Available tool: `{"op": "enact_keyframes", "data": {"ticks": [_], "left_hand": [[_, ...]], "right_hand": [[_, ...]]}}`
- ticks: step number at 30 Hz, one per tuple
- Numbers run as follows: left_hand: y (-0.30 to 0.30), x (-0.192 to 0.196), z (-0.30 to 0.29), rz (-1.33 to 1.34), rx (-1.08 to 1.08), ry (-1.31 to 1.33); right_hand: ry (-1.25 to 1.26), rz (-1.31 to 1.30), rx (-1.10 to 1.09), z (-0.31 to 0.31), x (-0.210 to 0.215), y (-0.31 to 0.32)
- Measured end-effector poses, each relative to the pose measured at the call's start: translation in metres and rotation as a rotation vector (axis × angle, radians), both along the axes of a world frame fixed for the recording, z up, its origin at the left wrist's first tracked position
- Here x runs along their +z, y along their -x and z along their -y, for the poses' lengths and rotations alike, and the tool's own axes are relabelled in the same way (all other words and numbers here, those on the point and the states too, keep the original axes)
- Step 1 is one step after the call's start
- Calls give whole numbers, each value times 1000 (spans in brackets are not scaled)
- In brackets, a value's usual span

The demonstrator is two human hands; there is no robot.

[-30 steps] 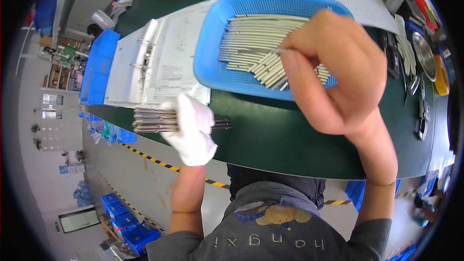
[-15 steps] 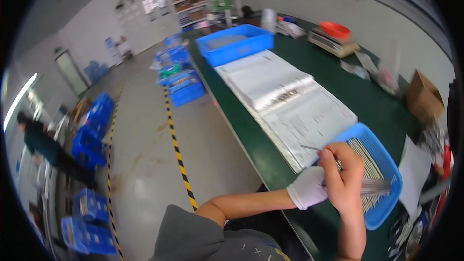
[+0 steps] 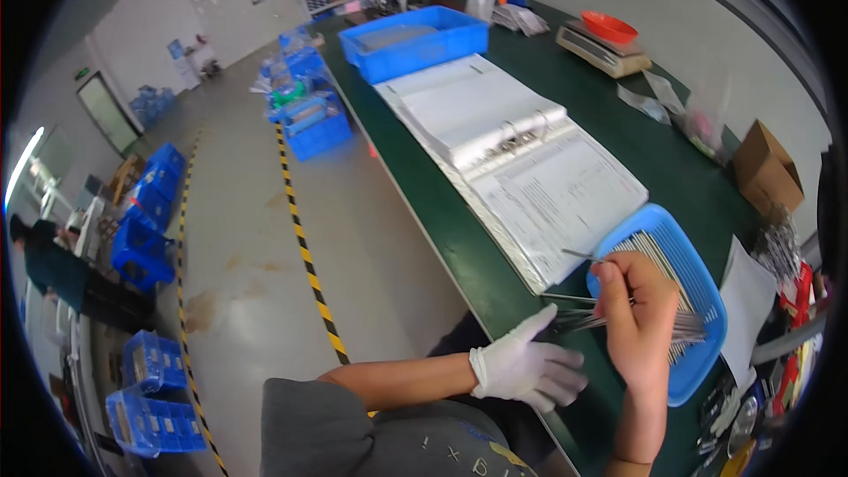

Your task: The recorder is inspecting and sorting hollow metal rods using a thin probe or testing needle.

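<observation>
White-gloved left hand (image 3: pixel 528 366) grips bundle of thin metal rods (image 3: pixel 590 318) at green counter (image 3: pixel 459 230) edge. Bare right hand (image 3: pixel 638 307) pinches rods over shallow blue plastic tray (image 3: pixel 702 296). Open white ring binder (image 3: pixel 512 146) beside tray.

One blue tray (image 3: pixel 698 300) of thin metal rods (image 3: pixel 680 327), too many to count. One open ring binder (image 3: pixel 521 159), one large blue bin (image 3: pixel 415 40), one scale with a red bowl (image 3: pixel 605 40), one cardboard box (image 3: pixel 767 168) on the table (image 3: pixel 442 203).
</observation>
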State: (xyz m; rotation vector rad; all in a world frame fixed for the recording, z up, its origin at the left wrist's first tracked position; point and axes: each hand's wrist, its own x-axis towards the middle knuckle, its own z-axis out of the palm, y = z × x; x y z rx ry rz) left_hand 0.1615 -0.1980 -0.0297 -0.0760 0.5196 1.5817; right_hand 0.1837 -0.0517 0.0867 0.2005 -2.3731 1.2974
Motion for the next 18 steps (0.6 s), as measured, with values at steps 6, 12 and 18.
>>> {"op": "enact_keyframes", "data": {"ticks": [6,12,18], "left_hand": [[-3,-45,-53,527,371,-594],[6,-37,-43,450,505,-263],[22,11,-18,40,590,-241]], "right_hand": [[-100,-197,116,-12,-35,-58],[-38,-264,209,-15,-102,-92],[-4,-284,4,-48,-106,-109]]}}
